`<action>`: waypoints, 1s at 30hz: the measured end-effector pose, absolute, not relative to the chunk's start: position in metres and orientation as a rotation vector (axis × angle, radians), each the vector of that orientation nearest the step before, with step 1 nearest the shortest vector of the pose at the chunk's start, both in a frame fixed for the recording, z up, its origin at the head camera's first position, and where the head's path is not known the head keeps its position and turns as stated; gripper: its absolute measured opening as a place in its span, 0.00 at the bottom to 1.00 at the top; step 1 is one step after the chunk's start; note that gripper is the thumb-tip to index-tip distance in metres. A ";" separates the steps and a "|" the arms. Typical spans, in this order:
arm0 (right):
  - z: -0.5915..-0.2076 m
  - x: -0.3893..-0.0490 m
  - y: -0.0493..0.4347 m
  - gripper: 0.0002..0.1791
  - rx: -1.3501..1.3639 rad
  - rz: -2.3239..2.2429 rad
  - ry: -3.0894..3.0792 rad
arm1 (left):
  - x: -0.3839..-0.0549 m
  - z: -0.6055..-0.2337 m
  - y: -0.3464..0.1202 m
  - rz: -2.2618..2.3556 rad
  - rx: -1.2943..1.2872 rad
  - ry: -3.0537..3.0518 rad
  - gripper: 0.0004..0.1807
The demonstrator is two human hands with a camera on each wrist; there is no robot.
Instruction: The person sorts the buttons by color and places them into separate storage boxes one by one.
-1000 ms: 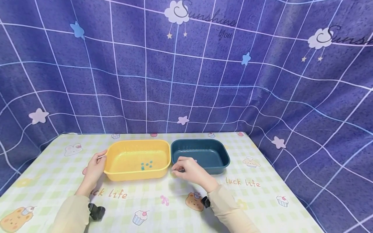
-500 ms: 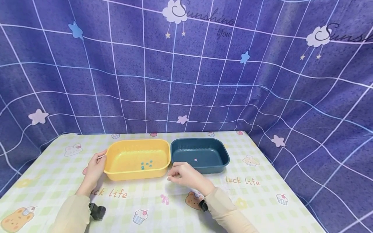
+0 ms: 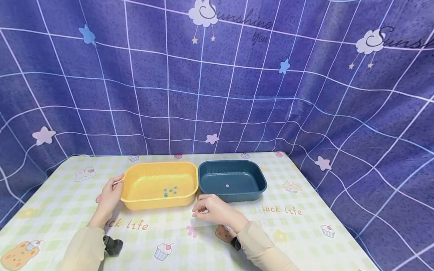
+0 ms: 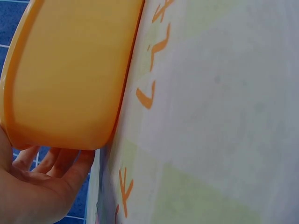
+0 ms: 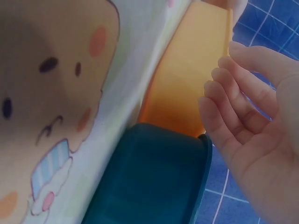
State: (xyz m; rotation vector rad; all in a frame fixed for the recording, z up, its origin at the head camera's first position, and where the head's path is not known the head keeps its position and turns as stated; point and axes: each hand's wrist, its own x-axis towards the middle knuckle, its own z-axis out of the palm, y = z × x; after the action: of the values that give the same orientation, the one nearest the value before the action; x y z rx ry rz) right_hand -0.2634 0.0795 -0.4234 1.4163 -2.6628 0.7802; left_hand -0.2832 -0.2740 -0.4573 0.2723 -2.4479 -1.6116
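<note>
My left hand (image 3: pixel 111 194) lies against the outer left end of a yellow plastic bin (image 3: pixel 145 205); in the left wrist view its fairly straight fingers touch the end wall. Several small teal ring-shaped beads (image 3: pixel 171 190) lie on the bin's floor, right of its middle. A dark teal bin (image 3: pixel 247 196) stands right beside it, with one small pink bead (image 3: pixel 227 185) inside. In front of where the bins meet, my right hand (image 3: pixel 217 211) hovers with loosely bent fingers; the right wrist view shows nothing between thumb and fingers.
A checked tablecloth (image 3: pixel 129 244) with printed cakes, bears and lettering covers the table. Behind and to the right hangs a blue grid-patterned curtain (image 3: pixel 230 113). Each wrist carries a small black device; one (image 3: pixel 113 246) shows below the left hand.
My right hand has drawn back from the dark bin's near left corner, toward me and slightly left, uncovering the pink bead. The left hand and both bins stay put.
</note>
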 end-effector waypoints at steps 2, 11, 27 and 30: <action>-0.426 -0.263 0.079 0.07 1.420 0.765 -2.675 | -0.283 -0.457 -0.274 -1.612 0.281 -2.451 0.28; -0.433 -0.263 0.079 0.05 1.462 0.758 -2.713 | -0.284 -0.458 -0.275 -1.617 0.266 -2.441 0.28; -0.440 -0.262 0.081 0.03 1.525 0.689 -2.762 | -0.285 -0.461 -0.275 -1.590 0.305 -2.470 0.29; -0.442 -0.263 0.081 0.03 1.531 0.677 -2.768 | -0.285 -0.460 -0.274 -1.601 0.313 -2.462 0.29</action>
State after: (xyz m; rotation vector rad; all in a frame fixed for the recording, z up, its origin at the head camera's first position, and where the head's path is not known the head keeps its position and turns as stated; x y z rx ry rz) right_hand -0.2634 0.0811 -0.4417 1.5307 -2.7676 0.6770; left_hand -0.2854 -0.2742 -0.4599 0.3131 -2.4623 -1.6015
